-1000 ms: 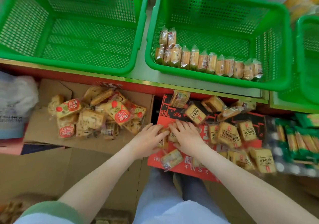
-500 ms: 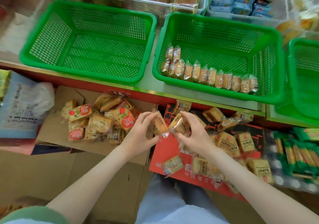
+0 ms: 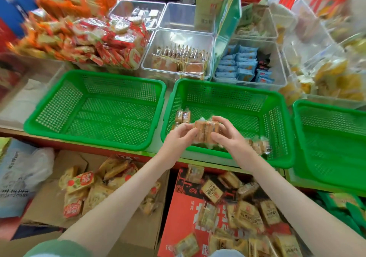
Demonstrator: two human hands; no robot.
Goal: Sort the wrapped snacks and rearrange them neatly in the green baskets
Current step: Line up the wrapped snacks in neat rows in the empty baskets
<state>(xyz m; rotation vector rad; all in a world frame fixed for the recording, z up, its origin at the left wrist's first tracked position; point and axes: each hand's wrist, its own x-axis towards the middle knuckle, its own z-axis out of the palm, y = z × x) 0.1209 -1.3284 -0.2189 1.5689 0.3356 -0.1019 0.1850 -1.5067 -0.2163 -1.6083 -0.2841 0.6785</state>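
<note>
Wrapped snacks (image 3: 206, 130) now up over the middle green basket (image 3: 227, 84).
Your left hand (image 3: 179, 137) and right hand (image 3: 227, 137) grip them, raised from the red box (image 3: 182, 207) to the basket's near edge, likely ready to join the row (image 3: 259, 147).

A soft sage-green sleeve (image 3: 59, 247) ends near the left elbow; the forearm and left hand (image 3: 179, 137) below it are bare. The right forearm (image 3: 293, 203) and right hand (image 3: 229, 137) are bare too. Pale blue-grey cloth (image 3: 223, 253) shows between the arms.
</note>
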